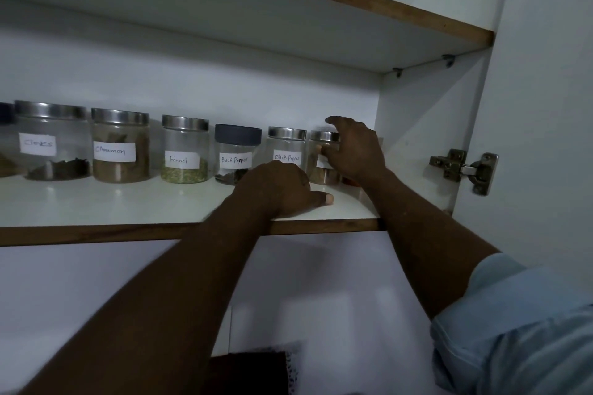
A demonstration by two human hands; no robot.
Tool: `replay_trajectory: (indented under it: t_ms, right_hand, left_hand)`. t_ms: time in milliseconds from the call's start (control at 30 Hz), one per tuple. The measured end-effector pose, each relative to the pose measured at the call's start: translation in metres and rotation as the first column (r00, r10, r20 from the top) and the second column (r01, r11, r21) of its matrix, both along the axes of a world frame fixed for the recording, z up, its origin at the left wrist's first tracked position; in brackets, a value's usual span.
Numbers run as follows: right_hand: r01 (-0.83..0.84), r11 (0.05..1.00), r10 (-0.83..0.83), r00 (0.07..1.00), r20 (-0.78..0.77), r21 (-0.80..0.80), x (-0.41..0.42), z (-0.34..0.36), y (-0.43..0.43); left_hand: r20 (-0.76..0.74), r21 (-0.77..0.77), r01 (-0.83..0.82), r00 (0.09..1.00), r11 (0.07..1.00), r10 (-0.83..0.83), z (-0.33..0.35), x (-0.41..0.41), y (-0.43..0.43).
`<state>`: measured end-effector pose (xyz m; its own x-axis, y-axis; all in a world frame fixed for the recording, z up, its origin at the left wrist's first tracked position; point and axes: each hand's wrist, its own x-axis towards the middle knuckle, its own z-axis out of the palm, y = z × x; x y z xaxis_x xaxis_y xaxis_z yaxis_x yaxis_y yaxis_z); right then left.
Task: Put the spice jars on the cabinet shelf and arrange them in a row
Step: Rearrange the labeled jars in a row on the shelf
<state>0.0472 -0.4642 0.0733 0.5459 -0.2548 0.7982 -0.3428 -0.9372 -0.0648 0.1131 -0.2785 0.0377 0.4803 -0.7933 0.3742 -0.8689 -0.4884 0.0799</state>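
Two bare arms are reaching up onto the cabinet shelf (128,202), the right one coming out of a light blue sleeve (513,330). The left grip (276,189) is resting knuckles-up on the shelf near its front edge, thumb (324,199) lying flat and pointing right; its fingers are tucked out of sight, so I can't tell whether they're curled or straight. The right grip (356,151) is wrapping around the last jar (321,167) at the right end of the row, thumb pressing on its label, index finger lifting above the steel lid. That jar is standing on the shelf with brownish stuff inside.

Running left from it, all upright along the back: a steel-lid Black Pepper jar (286,147), a dark-lid Black Pepper jar (236,151) with a little dark heap, the Fennel jar (184,151) with a low green layer, the Cinnamon jar (120,146) packed brown, and the Cloves jar (53,141) with a small dark pile.
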Motion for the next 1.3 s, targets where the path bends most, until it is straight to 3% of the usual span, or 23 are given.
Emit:
replay_trajectory:
  t_ms: [100,167,333,833,1067,1200,1300]
  right_hand:
    - [-0.100,0.994,0.092,0.979,0.179,0.035,0.003,0.005,0.014]
    - [-0.173,0.983,0.162,0.975,0.152,0.058,0.010,0.012,0.030]
    - [-0.148,0.988,0.144,0.986,-0.088,-0.049,0.033,0.004,0.058]
    - [-0.067,0.993,0.055,0.991,-0.118,-0.100,0.048,0.000,0.052]
    - [-0.178,0.984,0.178,0.982,0.061,0.002,0.041,0.004,0.066]
    - [-0.334,0.942,0.334,0.941,-0.053,0.015,0.054,0.005,0.096]
    - [-0.310,0.949,0.300,0.944,-0.139,-0.053,0.068,0.002,0.113]
  left_hand:
    - [0.053,-0.221,-0.113,0.990,0.969,0.128,-0.001,-0.001,0.008]
    - [0.038,-0.328,-0.208,0.972,0.922,0.233,-0.003,-0.002,0.018]
    - [0.018,-0.234,-0.247,0.966,0.940,0.258,-0.006,-0.002,0.026]
    - [0.059,-0.179,-0.209,0.973,0.961,0.223,-0.007,0.005,0.023]
    - [0.020,-0.122,-0.131,0.991,0.984,0.134,-0.005,0.022,0.052]
    - [0.103,-0.120,-0.172,0.977,0.978,0.185,-0.006,0.037,0.086]
    - [0.058,-0.151,-0.245,0.965,0.958,0.256,-0.007,0.047,0.097]
